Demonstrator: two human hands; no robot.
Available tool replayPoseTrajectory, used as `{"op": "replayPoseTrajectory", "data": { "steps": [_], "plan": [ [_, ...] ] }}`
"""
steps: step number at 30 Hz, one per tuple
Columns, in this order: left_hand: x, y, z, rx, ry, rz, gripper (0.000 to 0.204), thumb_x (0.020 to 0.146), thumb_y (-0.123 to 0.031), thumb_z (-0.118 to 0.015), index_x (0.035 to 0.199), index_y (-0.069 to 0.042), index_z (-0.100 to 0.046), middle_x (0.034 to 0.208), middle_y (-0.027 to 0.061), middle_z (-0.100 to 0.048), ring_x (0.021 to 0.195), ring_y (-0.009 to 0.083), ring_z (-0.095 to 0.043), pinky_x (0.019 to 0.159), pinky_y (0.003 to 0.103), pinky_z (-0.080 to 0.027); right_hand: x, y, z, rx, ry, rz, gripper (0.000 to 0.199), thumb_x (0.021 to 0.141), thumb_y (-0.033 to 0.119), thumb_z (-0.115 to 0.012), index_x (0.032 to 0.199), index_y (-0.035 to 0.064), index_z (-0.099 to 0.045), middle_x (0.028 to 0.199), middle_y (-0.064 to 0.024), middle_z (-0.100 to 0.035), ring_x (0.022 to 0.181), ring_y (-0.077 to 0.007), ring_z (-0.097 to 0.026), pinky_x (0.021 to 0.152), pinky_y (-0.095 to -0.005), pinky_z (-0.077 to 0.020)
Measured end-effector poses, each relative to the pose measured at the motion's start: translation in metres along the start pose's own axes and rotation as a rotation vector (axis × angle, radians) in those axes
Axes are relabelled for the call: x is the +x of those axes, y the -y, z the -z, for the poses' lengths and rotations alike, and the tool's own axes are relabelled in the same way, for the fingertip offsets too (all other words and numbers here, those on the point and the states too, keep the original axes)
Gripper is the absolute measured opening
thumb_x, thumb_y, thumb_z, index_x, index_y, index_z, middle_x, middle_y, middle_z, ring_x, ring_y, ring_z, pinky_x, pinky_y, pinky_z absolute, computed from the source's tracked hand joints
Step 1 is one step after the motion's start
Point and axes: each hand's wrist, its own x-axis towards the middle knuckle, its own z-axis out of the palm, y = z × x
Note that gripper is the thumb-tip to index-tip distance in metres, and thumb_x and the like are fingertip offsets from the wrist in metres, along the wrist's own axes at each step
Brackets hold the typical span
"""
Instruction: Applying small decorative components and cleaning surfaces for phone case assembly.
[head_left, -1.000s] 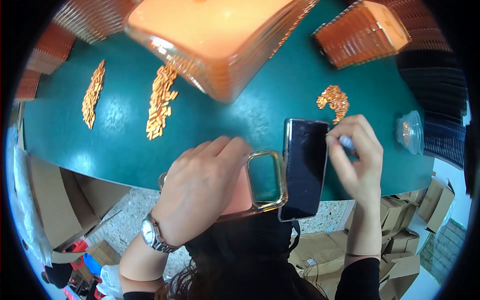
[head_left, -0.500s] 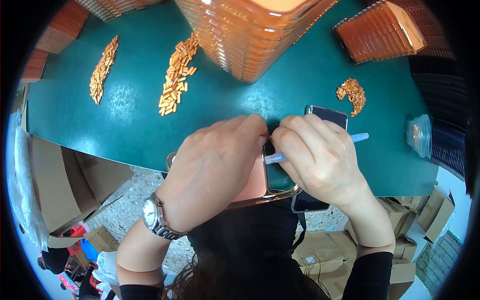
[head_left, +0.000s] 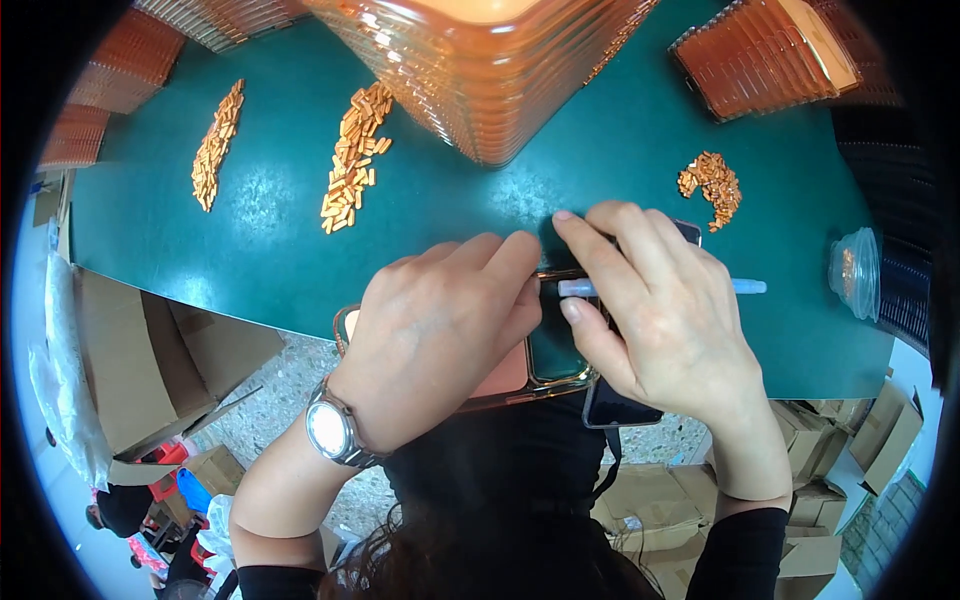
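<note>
A phone case with a glossy gold rim and pink panel lies at the table's near edge, green showing through its opening. My left hand is closed over it, thumb and index finger pinched at the opening's upper corner. Whether a tiny piece is in that pinch is hidden. Right of it, my right hand has its index finger and thumb spread apart above the opening. A light blue pen-like stick runs beneath this hand, seemingly kept in its other fingers. Under the hand lies a dark phone, mostly covered.
Ahead stands a tall stack of clear amber trays; another stack leans at far right. Small gold pieces lie in piles at left, centre left and right. A clear tub sits by the right edge. Cardboard boxes flank the table.
My right hand has drawn away from the left hand's fingertips and spread its thumb and index finger. The stick has shifted right with it and levelled. My left hand remains on the case.
</note>
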Motion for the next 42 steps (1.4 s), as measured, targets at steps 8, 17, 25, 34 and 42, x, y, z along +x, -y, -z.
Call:
{"op": "replayPoseTrajectory", "data": {
  "steps": [8,17,25,34,42],
  "plan": [
    [0.001,-0.002,0.002,-0.104,0.008,0.048,0.012,0.097,-0.011,-0.07,0.098,-0.005,-0.06,0.088,0.0133,-0.067,0.081,0.0362,-0.069,0.067,0.045,-0.055,-0.003,0.005,-0.007,-0.283,0.073,0.098,0.025,0.085,0.014,-0.078,0.107,0.0024,-0.074,0.098,-0.0022,-0.064,0.092,-0.0222,-0.061,0.066,-0.0333,-0.0531],
    [-0.012,-0.004,0.018,-0.107,-0.007,0.112,0.009,0.099,-0.008,-0.069,0.108,-0.004,-0.066,0.094,0.0166,-0.07,0.083,0.0396,-0.069,0.071,0.045,-0.056,0.008,0.012,-0.006,-0.21,-0.042,0.048,0.02,0.083,0.014,-0.079,0.1,0.0062,-0.074,0.093,-0.0022,-0.062,0.087,-0.0217,-0.061,0.063,-0.0331,-0.0489],
    [-0.039,0.001,0.104,-0.876,0.513,0.163,0.079,0.09,-0.023,-0.083,0.156,0.005,-0.049,0.139,0.0225,-0.066,0.122,0.0289,-0.069,0.101,0.041,-0.056,-0.015,0.018,0.029,-0.251,-0.482,0.358,0.028,0.09,0.03,-0.081,0.112,0.0123,-0.079,0.101,-0.0005,-0.066,0.072,-0.0174,-0.054,0.059,-0.032,-0.0443],
    [0.009,-0.072,0.162,-0.414,-0.247,0.046,0.095,0.085,-0.048,-0.082,0.16,-0.001,-0.048,0.143,0.0183,-0.061,0.127,0.0255,-0.062,0.106,0.039,-0.049,-0.056,0.053,0.092,1.74,-0.773,0.379,0.022,0.096,0.012,-0.072,0.116,0.0019,-0.068,0.096,-0.0112,-0.067,0.067,-0.0246,-0.062,0.056,-0.0356,-0.0499],
    [0.119,-0.051,0.149,0.414,-0.204,0.095,0.091,0.092,-0.061,-0.074,0.16,-0.009,-0.045,0.135,0.0232,-0.065,0.124,0.039,-0.067,0.104,0.048,-0.054,-0.086,0.064,0.094,2.336,-0.598,0.535,0.004,0.108,0.016,-0.066,0.109,0.012,-0.068,0.098,-0.0106,-0.062,0.085,-0.0246,-0.049,0.084,-0.0453,-0.0661]
  ]
}}
